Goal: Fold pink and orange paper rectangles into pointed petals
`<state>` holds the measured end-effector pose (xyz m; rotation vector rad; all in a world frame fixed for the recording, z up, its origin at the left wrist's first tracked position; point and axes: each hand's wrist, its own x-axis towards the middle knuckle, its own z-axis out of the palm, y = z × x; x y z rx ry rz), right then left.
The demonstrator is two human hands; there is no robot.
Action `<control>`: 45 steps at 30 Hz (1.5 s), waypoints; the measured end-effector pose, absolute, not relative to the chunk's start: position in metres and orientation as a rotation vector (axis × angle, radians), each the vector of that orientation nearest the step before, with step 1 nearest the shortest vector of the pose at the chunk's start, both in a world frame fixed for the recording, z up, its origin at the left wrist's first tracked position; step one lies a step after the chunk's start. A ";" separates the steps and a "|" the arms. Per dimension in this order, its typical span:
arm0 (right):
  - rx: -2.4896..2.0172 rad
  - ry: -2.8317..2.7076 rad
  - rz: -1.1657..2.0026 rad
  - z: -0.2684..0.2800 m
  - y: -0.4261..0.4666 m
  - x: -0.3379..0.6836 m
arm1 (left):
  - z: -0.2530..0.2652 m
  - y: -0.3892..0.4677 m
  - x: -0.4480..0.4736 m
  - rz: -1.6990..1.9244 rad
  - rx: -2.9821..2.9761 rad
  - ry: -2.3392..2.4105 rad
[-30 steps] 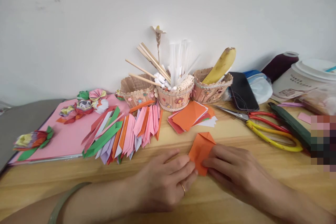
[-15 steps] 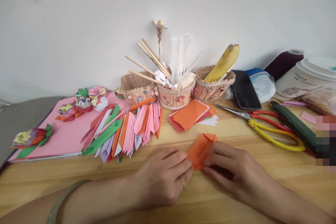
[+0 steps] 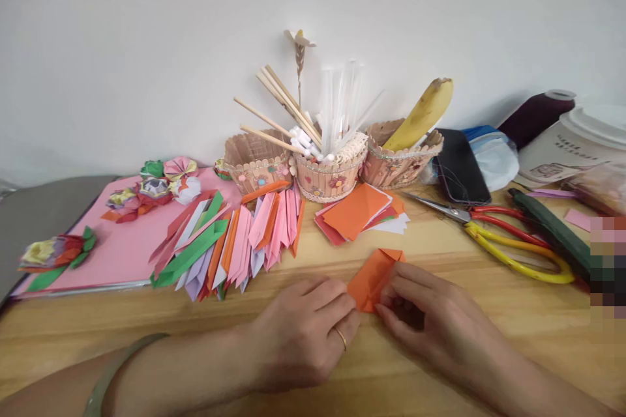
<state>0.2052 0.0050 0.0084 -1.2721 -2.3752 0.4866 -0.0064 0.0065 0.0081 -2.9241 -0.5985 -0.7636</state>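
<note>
A partly folded orange paper lies on the wooden table near the front edge. My left hand, with a ring on one finger, presses its fingertips on the paper's left lower edge. My right hand pinches the paper's right side, its fingers curled over the fold. A stack of flat paper squares, orange on top, lies just behind. To the left, several folded paper strips in pink, green, orange and lilac are fanned out.
Three craft-stick baskets stand by the wall, holding sticks, clear tubes and a banana. Red and yellow scissors, a phone and containers lie at the right. A pink sheet with paper flowers lies at the left.
The orange paper has been folded narrower and its lower part drawn under my right fingers. Both hands shifted slightly up in the view as my head moved.
</note>
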 end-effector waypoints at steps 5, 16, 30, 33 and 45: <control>-1.291 -2.385 0.481 0.008 0.005 0.205 | 0.005 0.005 -0.006 -0.639 -2.915 -0.629; -1.296 -2.428 0.412 0.004 0.004 0.206 | -0.008 0.003 -0.003 -0.556 -2.937 -0.718; -0.510 -2.805 0.106 0.028 0.013 0.227 | -0.001 0.006 -0.005 -0.581 -2.848 -0.627; -0.505 -2.785 0.181 0.026 0.009 0.226 | -0.002 0.008 -0.005 -0.623 -2.766 -0.674; -0.769 -2.621 0.413 0.024 0.007 0.216 | -0.001 0.004 -0.006 -0.615 -2.810 -0.636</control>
